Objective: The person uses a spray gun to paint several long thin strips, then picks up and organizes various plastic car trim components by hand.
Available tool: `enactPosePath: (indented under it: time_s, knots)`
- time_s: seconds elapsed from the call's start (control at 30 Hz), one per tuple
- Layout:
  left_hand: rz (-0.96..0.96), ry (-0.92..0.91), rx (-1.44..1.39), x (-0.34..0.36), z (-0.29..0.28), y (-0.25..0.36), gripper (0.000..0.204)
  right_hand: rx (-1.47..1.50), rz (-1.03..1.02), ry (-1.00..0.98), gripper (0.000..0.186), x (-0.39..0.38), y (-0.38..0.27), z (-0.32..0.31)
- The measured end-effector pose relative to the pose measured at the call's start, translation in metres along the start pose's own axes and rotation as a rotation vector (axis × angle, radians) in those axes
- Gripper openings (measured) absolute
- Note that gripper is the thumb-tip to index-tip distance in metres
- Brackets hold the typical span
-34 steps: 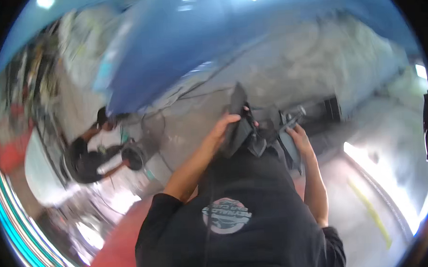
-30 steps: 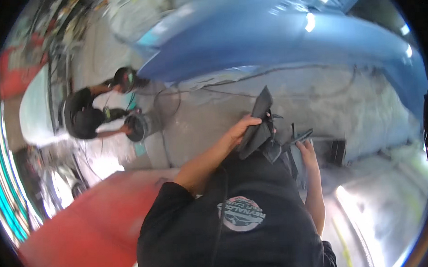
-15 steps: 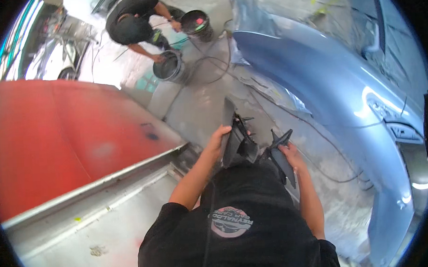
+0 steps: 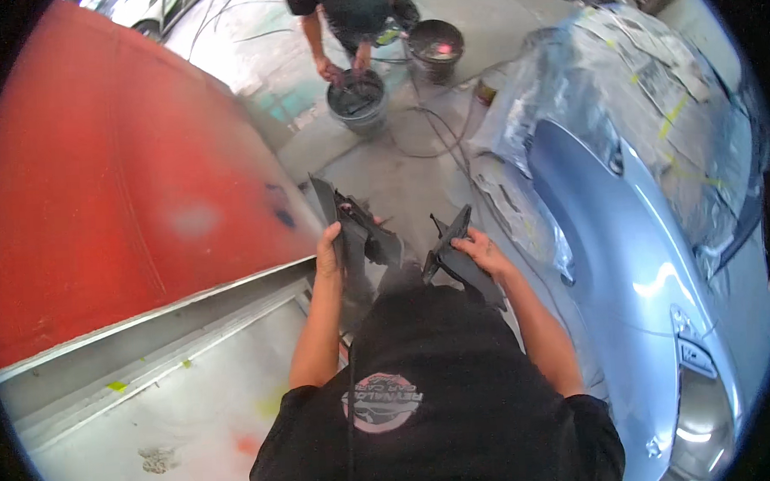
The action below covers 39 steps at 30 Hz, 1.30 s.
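My left hand point(image 4: 328, 250) is closed around a dark grey angular plastic piece point(image 4: 368, 241) with bent flaps, held upright in front of my body. My right hand point(image 4: 480, 252) grips a second dark plastic piece point(image 4: 444, 257), which has a narrow pointed top and a flat lower panel. The two pieces are held apart, one on each side, above the grey floor. My thumbs lie over their faces, and some of the fingers are hidden behind them.
Left is a red painted panel point(image 4: 99, 193) above a pale ledge point(image 4: 152, 405). Right are a light-blue fender point(image 4: 626, 256) and a plastic-masked car point(image 4: 610, 84). Ahead, a co-worker point(image 4: 345, 14) bends over a bucket point(image 4: 355, 113), beside another bucket point(image 4: 435, 58) and hoses point(image 4: 428, 153).
My view has swung round, bringing the red panel fully into the left and the masked car into the right. The two pieces are farther apart. The co-worker has both hands at the nearer bucket.
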<state>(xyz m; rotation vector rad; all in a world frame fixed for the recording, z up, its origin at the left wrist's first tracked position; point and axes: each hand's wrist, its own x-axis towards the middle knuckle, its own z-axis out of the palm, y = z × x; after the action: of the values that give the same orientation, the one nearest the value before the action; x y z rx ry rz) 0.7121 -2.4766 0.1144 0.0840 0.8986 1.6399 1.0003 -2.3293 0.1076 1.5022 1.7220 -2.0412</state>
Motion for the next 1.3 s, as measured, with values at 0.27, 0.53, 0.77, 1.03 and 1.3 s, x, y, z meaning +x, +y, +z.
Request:
enactPosePath:
  time_s: [0.27, 0.53, 0.77, 1.03, 1.3]
  knots:
    - [0.254, 0.073, -0.059, 0.04, -0.048, 0.125, 0.054, -0.055, -0.165, -0.215, 0.049, 0.11, -0.122, 0.068]
    - [0.525, 0.101, -0.09, 0.112, -0.07, 0.236, 0.057, -0.079, -0.18, -0.403, 0.045, 0.212, -0.206, 0.114]
    - [0.585, 0.094, -0.112, 0.196, -0.073, 0.34, 0.051, -0.022, -0.147, -0.485, 0.043, 0.319, -0.309, 0.147]
    - [0.652, 0.073, -0.066, 0.288, -0.1, 0.447, 0.053, 0.065, -0.217, -0.543, 0.042, 0.438, -0.422, 0.182]
    - [0.544, -0.046, -0.057, 0.441, -0.157, 0.575, 0.051, 0.147, -0.117, -0.336, 0.057, 0.572, -0.523, 0.206]
